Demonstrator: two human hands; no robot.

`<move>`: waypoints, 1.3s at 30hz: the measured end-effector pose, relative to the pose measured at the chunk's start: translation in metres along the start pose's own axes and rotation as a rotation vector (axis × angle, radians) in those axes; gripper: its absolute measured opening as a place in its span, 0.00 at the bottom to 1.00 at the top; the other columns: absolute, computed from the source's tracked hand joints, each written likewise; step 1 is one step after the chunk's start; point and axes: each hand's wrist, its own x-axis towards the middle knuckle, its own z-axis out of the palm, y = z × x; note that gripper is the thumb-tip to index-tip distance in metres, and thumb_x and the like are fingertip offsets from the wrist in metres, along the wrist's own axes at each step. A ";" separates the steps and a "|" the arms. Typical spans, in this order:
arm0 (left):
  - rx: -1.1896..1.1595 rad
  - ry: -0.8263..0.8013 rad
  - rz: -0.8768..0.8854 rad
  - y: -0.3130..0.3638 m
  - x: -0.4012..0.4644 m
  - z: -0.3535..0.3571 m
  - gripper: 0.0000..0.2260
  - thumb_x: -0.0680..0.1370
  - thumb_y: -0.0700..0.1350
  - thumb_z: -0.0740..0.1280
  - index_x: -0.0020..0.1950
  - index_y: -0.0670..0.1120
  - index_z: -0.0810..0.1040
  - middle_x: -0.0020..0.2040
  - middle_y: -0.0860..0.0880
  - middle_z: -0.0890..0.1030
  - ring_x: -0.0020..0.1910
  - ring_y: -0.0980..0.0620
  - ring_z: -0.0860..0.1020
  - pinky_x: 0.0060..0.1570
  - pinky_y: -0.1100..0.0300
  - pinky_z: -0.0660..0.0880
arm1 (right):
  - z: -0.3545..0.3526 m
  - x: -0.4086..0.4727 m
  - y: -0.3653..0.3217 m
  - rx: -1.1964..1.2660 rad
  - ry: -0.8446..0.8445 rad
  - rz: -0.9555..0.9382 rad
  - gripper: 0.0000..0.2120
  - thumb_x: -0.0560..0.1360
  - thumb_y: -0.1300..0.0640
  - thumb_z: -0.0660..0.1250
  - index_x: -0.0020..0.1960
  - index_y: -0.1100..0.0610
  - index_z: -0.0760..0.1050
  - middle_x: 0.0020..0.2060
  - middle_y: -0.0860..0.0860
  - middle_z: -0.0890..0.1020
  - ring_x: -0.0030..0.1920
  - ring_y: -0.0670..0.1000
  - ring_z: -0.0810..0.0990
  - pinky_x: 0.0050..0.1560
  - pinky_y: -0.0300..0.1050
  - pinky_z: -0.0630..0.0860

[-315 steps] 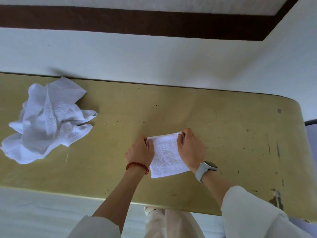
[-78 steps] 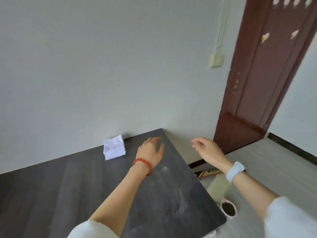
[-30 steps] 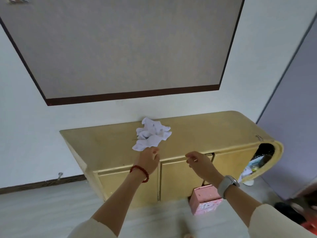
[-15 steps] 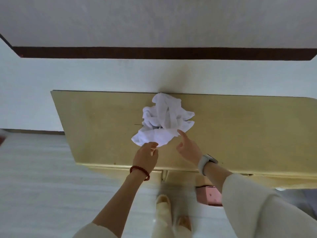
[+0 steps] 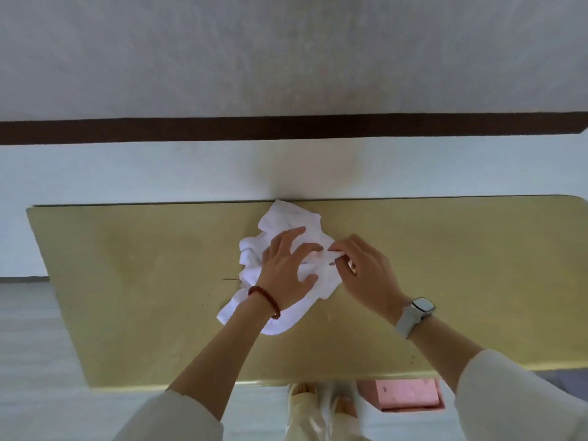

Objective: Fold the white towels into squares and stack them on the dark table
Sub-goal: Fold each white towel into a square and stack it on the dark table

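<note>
A crumpled pile of white towels [image 5: 288, 222] lies on the yellow cabinet top [image 5: 152, 281], close to the back wall. My left hand [image 5: 286, 272], with a red bead bracelet on the wrist, lies flat on the pile with fingers spread. My right hand [image 5: 362, 275], with a white watch on the wrist, pinches a fold of towel at the pile's right side. The dark table and its folded stack are out of view.
A white wall with a dark brown band [image 5: 286, 130] rises right behind the cabinet. A pink box [image 5: 409, 394] sits on the floor under the cabinet's front edge, beside my feet [image 5: 318, 399]. Pale floor shows at the left.
I have stepped up to the cabinet. Both hands moved forward onto the towel pile: the left now presses on it and the right has taken a pinch of cloth.
</note>
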 end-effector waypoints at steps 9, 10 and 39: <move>-0.103 -0.032 0.007 0.086 0.092 -0.037 0.15 0.74 0.53 0.67 0.53 0.44 0.79 0.49 0.47 0.81 0.51 0.48 0.77 0.53 0.60 0.68 | -0.126 0.044 0.061 0.007 0.392 0.212 0.09 0.75 0.59 0.58 0.48 0.58 0.77 0.40 0.49 0.79 0.33 0.47 0.74 0.34 0.34 0.70; -0.061 -0.072 0.004 0.094 0.101 -0.038 0.16 0.74 0.54 0.66 0.53 0.44 0.78 0.47 0.46 0.81 0.50 0.47 0.77 0.52 0.59 0.68 | -0.137 0.044 0.071 -0.011 0.404 0.255 0.08 0.75 0.62 0.60 0.48 0.58 0.77 0.41 0.50 0.80 0.35 0.47 0.75 0.36 0.36 0.71; 0.112 -0.400 0.451 0.156 0.113 0.082 0.08 0.72 0.41 0.67 0.47 0.46 0.84 0.47 0.49 0.83 0.45 0.49 0.81 0.49 0.61 0.75 | -0.193 -0.145 0.181 -0.089 0.187 0.855 0.08 0.73 0.66 0.64 0.47 0.60 0.80 0.45 0.55 0.82 0.45 0.57 0.80 0.46 0.46 0.72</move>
